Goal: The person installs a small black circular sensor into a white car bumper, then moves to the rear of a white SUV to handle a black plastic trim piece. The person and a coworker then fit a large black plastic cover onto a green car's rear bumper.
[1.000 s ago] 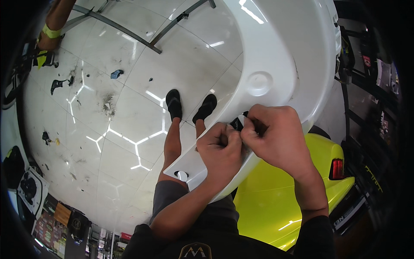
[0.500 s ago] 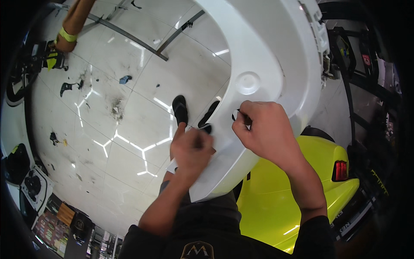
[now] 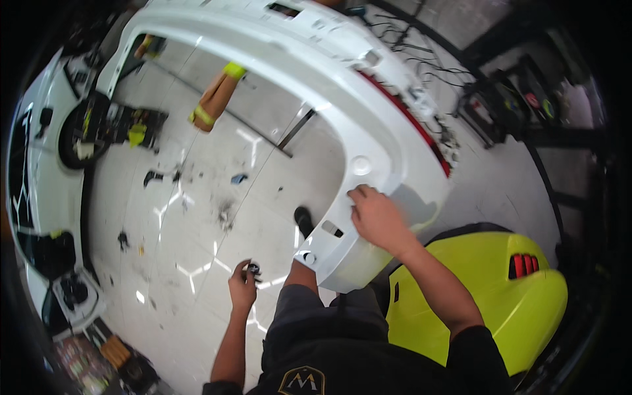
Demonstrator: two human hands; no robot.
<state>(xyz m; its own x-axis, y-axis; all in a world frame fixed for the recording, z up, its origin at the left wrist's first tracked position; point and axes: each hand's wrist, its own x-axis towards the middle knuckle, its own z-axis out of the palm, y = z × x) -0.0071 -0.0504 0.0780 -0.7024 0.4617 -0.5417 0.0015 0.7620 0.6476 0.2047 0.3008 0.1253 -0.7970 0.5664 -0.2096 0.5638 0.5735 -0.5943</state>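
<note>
A large white car bumper [image 3: 309, 59] arcs across the upper middle of the view, its near end resting against my legs. My right hand [image 3: 375, 217] lies flat on that near end, beside a round cap and a small rectangular slot [image 3: 332, 228]. My left hand [image 3: 242, 286] hangs lower left, off the bumper, with its fingers closed on a small dark part [image 3: 253, 268]. One black shoe [image 3: 303, 218] shows under the bumper.
A yellow-green car body panel [image 3: 487, 289] sits at my right. Another person's arm with yellow-green wristbands [image 3: 214, 99] reaches under the bumper's far side. A white car and wheel [image 3: 76, 135] stand at left. Small debris dots the glossy tiled floor [image 3: 191, 224]. Racks and cables fill the upper right.
The view has swung so more of the bumper shows. My left hand left the bumper and dropped to the lower left holding the small dark part. My right hand stays on the bumper's end.
</note>
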